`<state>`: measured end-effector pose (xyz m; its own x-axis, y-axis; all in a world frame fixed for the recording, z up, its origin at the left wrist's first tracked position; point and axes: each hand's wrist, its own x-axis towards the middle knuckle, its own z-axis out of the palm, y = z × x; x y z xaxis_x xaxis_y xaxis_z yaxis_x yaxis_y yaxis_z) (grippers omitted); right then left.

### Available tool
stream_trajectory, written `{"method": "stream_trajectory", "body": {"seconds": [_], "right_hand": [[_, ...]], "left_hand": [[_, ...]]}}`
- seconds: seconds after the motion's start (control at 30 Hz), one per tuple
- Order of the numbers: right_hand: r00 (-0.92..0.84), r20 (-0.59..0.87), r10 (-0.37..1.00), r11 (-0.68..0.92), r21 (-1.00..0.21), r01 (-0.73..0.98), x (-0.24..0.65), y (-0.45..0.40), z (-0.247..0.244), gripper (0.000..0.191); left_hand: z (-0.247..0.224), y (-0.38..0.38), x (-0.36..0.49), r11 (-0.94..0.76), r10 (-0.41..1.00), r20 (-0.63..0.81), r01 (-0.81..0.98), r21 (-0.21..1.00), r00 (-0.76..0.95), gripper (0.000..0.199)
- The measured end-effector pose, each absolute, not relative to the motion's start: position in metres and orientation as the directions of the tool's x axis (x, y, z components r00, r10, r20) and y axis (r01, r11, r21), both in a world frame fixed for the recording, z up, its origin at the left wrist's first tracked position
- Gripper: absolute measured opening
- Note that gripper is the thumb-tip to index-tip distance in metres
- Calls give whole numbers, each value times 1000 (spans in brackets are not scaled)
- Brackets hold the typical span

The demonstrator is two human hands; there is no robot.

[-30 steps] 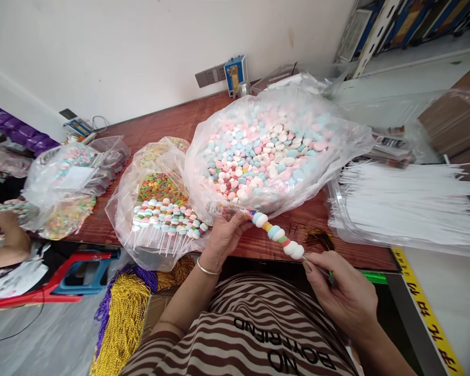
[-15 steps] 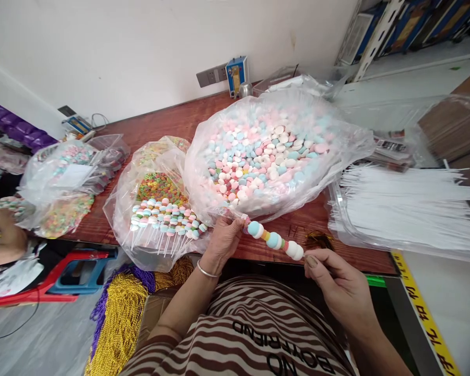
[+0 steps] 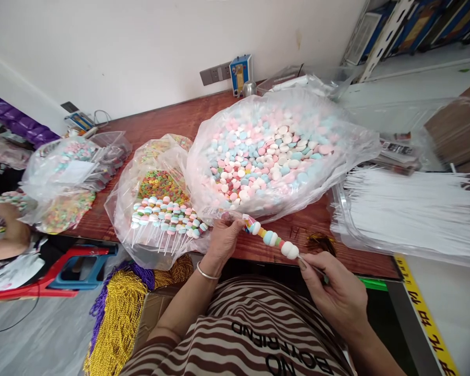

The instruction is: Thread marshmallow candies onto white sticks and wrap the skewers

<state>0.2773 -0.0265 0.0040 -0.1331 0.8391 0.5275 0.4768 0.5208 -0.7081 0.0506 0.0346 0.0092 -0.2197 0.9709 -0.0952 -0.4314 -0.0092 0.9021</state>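
So the left hand and right hand have a candy skewer stretched between them, right by the big marshmallow bag.

The co-worker is cut off by the left edge. The white sticks run past the right edge; the carton is cropped there too. The right hand hides the candy skewer's lower end. The printed papers are too blurred to read.
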Motion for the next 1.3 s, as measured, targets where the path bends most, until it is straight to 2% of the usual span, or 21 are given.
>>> {"method": "stream_trajectory", "body": {"seconds": [0.1,0.2,0.3,0.47,0.63,0.7,0.77,0.87,0.93,1.0,1.07,1.13,1.23,1.3], "right_hand": [[-169,453,875,480,-770,420,277,-26,6,8],[-186,379,906,422,-836,352,273,-26,7,13],[-177,403,898,440,-833,336,267,-27,7,13],[-140,510,849,520,-755,401,257,-30,0,9],[-194,694,693,661,-506,554,258,-29,-9,12],[-206,689,695,669,-513,538,258,-29,-10,9],[-183,573,799,585,-668,461,256,-30,-8,7],[-168,213,963,249,-939,237,248,-29,-6,20],[-203,-12,979,-1,-999,53,241,-28,-8,29],[-221,-110,969,-127,-990,-64,236,-27,-10,33],[-165,-63,984,-70,-997,-34,235,-26,-12,32],[-109,88,990,99,-990,103,236,-27,-11,24],[-120,351,929,371,-879,299,236,-27,-10,12],[-159,518,841,532,-733,425,234,-26,-11,11]], "left_hand": [[12,33,45,-65,978,-17,-378,923,-208,41],[16,34,43,-42,990,-9,-347,937,-143,41],[19,34,42,-15,996,-20,-402,915,-82,38],[19,32,39,81,997,-75,-440,894,30,39],[18,31,35,139,985,-88,-383,913,147,27],[17,31,33,160,975,-93,-350,923,199,25],[17,31,33,162,963,-80,-315,935,258,24],[16,31,34,170,941,-59,-313,935,334,29],[18,30,37,200,933,-77,-329,923,351,34],[21,28,39,248,933,-112,-381,891,343,49],[26,26,41,270,946,-137,-483,833,294,70],[32,26,41,222,974,-150,-604,765,168,77],[40,30,42,109,978,-202,-718,687,-45,57],[43,34,45,77,960,-252,-757,649,-119,37]]}}
